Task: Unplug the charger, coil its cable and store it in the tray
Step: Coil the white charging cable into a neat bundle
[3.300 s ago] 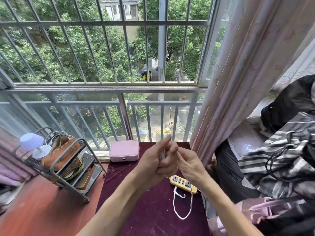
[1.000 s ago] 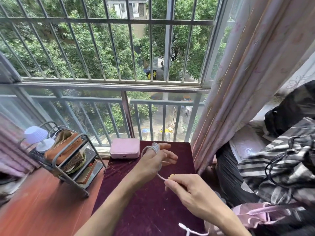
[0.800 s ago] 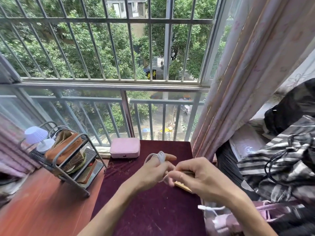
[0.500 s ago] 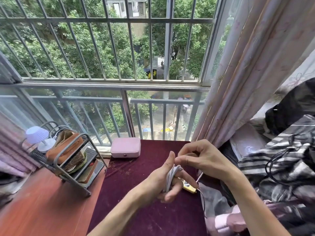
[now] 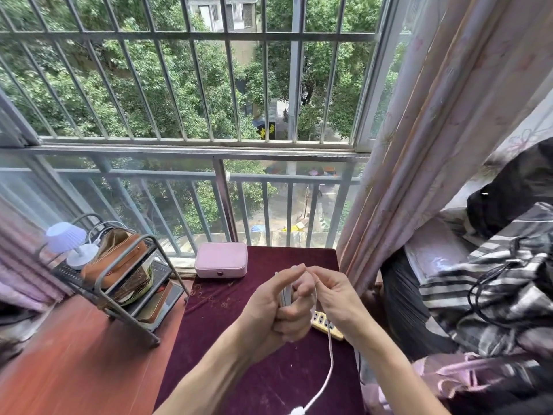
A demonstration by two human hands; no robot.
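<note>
The white cable stood coiled upright in the left hand, grip curled shut around the loops. The right hand pinched the strand just beside them; its free tail dropped toward the viewer over the table, past the power strip.

The maroon-covered worktop lies bare in front of and left of the two hands. At its far edge sits a pink case, and a yellow power strip lies under the right hand. A wire rack blocks the left side; the curtain crowds the right.
</note>
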